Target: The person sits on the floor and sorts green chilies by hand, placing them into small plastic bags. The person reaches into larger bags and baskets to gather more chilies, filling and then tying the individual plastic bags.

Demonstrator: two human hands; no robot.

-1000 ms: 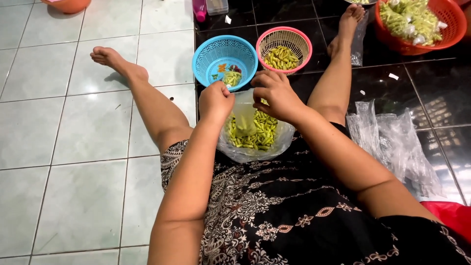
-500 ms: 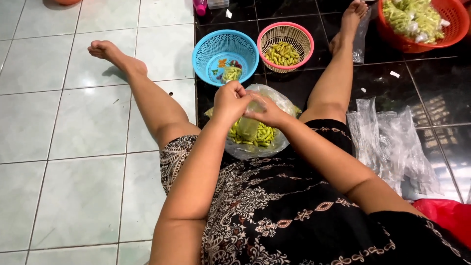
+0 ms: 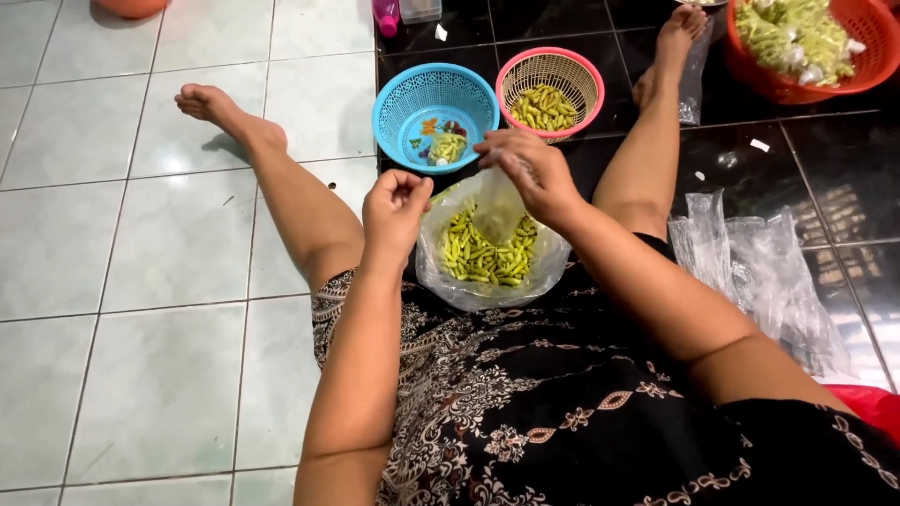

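Observation:
A large clear plastic bag [image 3: 450, 281] full of small green chilies [image 3: 483, 258] lies on the floor between my outstretched legs. My right hand [image 3: 534, 173] hovers above it and pinches the top of a small clear plastic bag [image 3: 497, 211], which hangs down over the chilies. My left hand [image 3: 394, 206] is at the big bag's left edge. Its fingers are curled shut, and I cannot make out anything inside them.
A blue basket [image 3: 398, 117] with a few chilies and a pink basket [image 3: 586, 80] of green chilies stand just beyond the bag. An orange basket [image 3: 872, 66] of greens is at the far right. A pile of empty clear bags [image 3: 759, 272] lies by my right leg.
My hands, together over the big bag before, have drawn apart. The right one now holds up a small clear bag, and the left has moved to the bag's left edge.

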